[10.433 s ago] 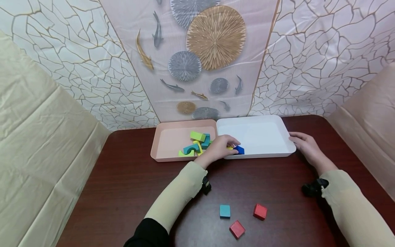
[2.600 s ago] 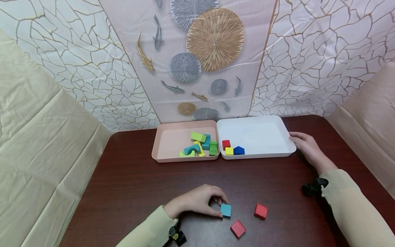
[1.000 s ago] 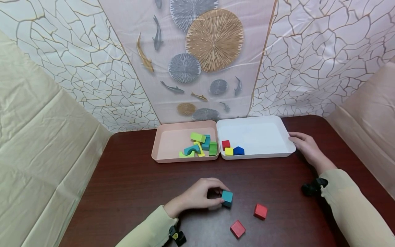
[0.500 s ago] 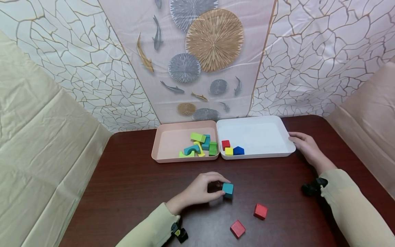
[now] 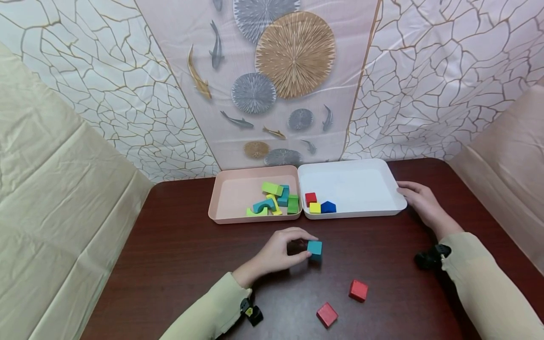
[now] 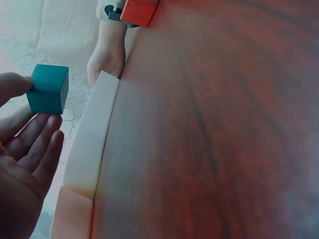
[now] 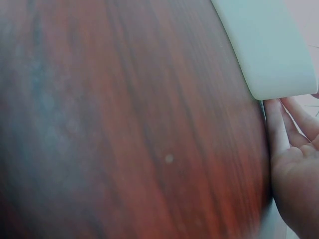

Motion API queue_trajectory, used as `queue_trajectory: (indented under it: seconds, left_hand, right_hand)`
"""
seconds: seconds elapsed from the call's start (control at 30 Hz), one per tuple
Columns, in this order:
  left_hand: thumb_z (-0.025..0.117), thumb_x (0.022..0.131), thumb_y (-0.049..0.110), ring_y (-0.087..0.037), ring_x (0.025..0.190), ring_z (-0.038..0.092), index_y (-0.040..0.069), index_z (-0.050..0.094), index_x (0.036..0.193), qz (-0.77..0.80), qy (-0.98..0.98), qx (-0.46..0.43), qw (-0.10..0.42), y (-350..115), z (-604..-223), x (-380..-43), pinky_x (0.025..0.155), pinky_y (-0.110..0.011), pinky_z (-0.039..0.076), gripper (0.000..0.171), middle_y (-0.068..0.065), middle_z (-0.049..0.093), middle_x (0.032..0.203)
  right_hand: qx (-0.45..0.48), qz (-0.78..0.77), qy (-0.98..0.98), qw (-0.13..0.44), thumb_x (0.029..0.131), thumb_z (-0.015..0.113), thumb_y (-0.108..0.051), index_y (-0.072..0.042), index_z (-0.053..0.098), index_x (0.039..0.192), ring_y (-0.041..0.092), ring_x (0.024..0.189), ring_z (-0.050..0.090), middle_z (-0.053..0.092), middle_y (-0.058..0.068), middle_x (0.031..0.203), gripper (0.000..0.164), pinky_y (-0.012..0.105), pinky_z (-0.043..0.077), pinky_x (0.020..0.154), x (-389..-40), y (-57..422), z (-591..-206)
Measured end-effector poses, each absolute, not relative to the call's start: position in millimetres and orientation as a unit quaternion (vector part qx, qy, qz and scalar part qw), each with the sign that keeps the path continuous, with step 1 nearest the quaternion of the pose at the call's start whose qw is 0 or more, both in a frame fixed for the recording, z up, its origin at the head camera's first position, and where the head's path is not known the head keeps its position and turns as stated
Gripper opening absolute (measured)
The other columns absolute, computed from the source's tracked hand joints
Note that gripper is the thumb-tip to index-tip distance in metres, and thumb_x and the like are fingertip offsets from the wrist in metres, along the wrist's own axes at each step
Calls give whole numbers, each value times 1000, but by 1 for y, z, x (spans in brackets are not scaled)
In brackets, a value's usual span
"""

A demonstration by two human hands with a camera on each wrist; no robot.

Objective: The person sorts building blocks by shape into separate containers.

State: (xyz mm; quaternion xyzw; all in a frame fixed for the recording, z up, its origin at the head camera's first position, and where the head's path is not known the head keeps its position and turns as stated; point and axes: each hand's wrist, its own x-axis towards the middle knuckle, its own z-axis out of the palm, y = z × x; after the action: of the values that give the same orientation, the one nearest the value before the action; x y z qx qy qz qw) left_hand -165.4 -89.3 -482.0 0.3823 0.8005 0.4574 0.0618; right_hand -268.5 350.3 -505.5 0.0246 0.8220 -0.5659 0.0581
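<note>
My left hand pinches a teal cube between thumb and fingers, over the middle of the table in front of the white tray. The left wrist view shows the teal cube at the fingertips, the other fingers spread below it. At the far right, my right hand rests with its fingertips against the right end of the white tray. In the right wrist view, its extended fingers meet the tray's end wall. Two red cubes lie nearer on the table.
In the white tray's near left corner sit a red cube, a yellow cube and a blue pointed block. A pink tray adjoins it on the left, holding several green, teal and yellow blocks. A patterned cloth hangs behind.
Earlier, my left hand was at the white tray, then came down to the teal cube. It has since taken the cube and moved it toward the trays. The right hand stays put.
</note>
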Motion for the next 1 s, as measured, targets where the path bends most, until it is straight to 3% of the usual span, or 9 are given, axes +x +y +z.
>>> queue_trajectory:
  seconds: [0.53, 1.0]
  left_hand:
    - [75, 99, 12, -20, 112, 69, 10, 73, 132, 482, 798, 359, 39, -77, -484, -184, 102, -28, 57, 33, -7, 75, 128]
    - [75, 100, 12, -25, 117, 69, 8, 73, 133, 487, 810, 327, 23, -64, -477, -204, 105, -34, 57, 33, -9, 74, 130]
  right_hand:
    - [11, -577, 815, 57, 113, 51, -27, 18, 32, 157, -18, 93, 57, 56, -42, 103, 66, 8, 51, 79, -271, 352, -508]
    - [14, -567, 821, 55, 113, 51, -29, 17, 32, 157, -19, 93, 55, 54, -42, 103, 67, 7, 50, 79, -271, 352, -508]
